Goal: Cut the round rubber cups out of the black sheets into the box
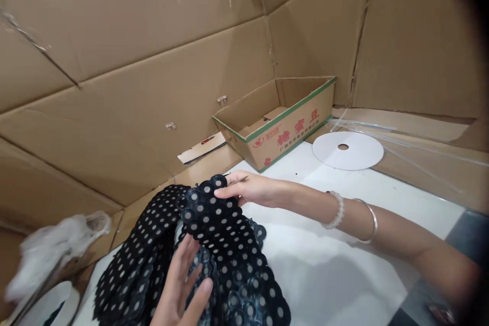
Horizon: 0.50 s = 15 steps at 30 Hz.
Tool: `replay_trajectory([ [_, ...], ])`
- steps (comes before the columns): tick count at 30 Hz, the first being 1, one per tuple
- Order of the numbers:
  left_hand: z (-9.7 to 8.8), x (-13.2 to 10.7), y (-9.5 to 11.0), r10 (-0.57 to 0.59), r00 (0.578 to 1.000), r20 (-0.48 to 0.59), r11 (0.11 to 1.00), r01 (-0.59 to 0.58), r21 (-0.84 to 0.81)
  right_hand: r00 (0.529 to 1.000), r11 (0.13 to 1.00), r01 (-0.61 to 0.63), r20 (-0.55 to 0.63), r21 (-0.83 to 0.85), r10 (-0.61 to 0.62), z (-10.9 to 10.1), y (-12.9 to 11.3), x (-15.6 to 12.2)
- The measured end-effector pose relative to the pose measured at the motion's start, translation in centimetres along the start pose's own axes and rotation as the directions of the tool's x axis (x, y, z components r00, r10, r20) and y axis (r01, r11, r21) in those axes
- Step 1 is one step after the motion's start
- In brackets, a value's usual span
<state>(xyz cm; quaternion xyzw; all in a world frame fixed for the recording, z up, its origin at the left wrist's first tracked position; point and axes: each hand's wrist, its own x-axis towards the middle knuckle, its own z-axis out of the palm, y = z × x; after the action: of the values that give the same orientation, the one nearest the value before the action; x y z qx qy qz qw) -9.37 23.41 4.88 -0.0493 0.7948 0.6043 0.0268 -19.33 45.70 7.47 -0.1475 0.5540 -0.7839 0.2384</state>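
My right hand [244, 187] pinches the far end of a black sheet of joined round pieces with pale centres [229, 229], lifting that end off the table. Beneath and around it lie more such sheets. My left hand [185, 280] is held over the nearer part, fingers spread and thumb apart, with nothing in its grasp. To the left, a thick pile of the same dotted black sheets [148, 234] leans across the table. What these sheets are made of I cannot tell.
A cardboard box with green edges [290, 127] stands at the back. Beside it lies a white disc with a centre hole [359, 155]. A clear plastic bag [57, 249] and a white round container [64, 300] are at left. Tall cardboard walls [171, 71] enclose the white table [305, 249].
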Motion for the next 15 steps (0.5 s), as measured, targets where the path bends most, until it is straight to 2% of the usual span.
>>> replay_trajectory([
  [3, 1.1, 1.2, 3.4, 0.108, 0.990, -0.088, 0.992, -0.113, -0.049, 0.999, 1.000, 0.020, 0.028, 0.023, -0.020, 0.0, -0.2, -0.3],
  [6, 2.1, 1.8, 6.5, 0.251, 0.968, -0.017, 0.959, -0.251, -0.133, 0.997, 0.995, 0.044, 0.052, 0.091, -0.049, 0.3, -0.6, -0.9],
  [9, 2.4, 1.6, 8.9, 0.334, 0.942, -0.032, 0.938, -0.335, -0.092, 0.997, 0.989, 0.038, 0.059, 0.146, -0.047, 0.9, -1.9, -1.8],
  [11, 2.0, 1.3, 9.9, 0.324, 0.945, -0.038, 0.939, -0.326, -0.107, 0.993, 0.993, 0.090, 0.065, 0.078, -0.095, 1.4, -3.4, -2.5],
  [13, 1.4, 1.0, 10.5, 0.270, 0.963, 0.000, 0.941, -0.264, -0.213, 0.971, 0.967, 0.237, 0.045, -0.089, -0.234, 2.0, -5.3, -3.4],
  [15, 0.6, 0.7, 10.9, 0.219, 0.975, 0.024, 0.926, -0.200, -0.320, 0.902, 0.883, 0.413, -0.031, -0.225, -0.430, 2.6, -7.1, -4.2],
])
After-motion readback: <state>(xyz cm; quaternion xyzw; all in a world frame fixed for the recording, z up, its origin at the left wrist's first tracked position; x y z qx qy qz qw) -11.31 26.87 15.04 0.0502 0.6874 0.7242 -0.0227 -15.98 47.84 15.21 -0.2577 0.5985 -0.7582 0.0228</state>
